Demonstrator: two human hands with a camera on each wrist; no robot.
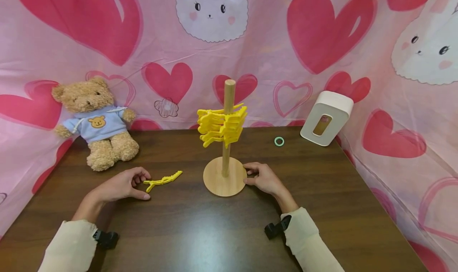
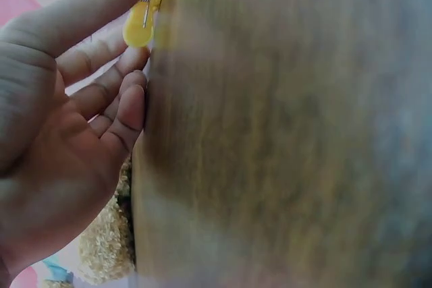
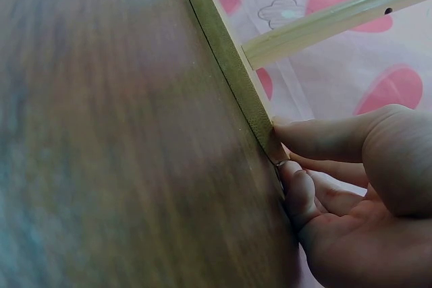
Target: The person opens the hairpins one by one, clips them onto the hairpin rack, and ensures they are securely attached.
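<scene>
A yellow hair clip (image 1: 163, 180) lies on the table with its forked end toward my left hand (image 1: 125, 184). The thumb and fingers of that hand are spread on either side of this end. In the left wrist view, the rounded tip of the clip (image 2: 138, 30) and a small metal spring show by the fingers. My right hand (image 1: 262, 178) holds the rim of the round base of a wooden stand (image 1: 214, 180), thumb and fingertips at its edge. Several more yellow hair clips (image 1: 222, 125) hang in a cluster around the upright post (image 1: 229, 95).
A teddy bear (image 1: 96, 123) in a blue top sits at the back left. Behind the stand to the right lie a small green ring (image 1: 279, 141) and a white box with an oval opening (image 1: 327, 118). Pink heart-patterned cloth (image 1: 264, 45) borders the table.
</scene>
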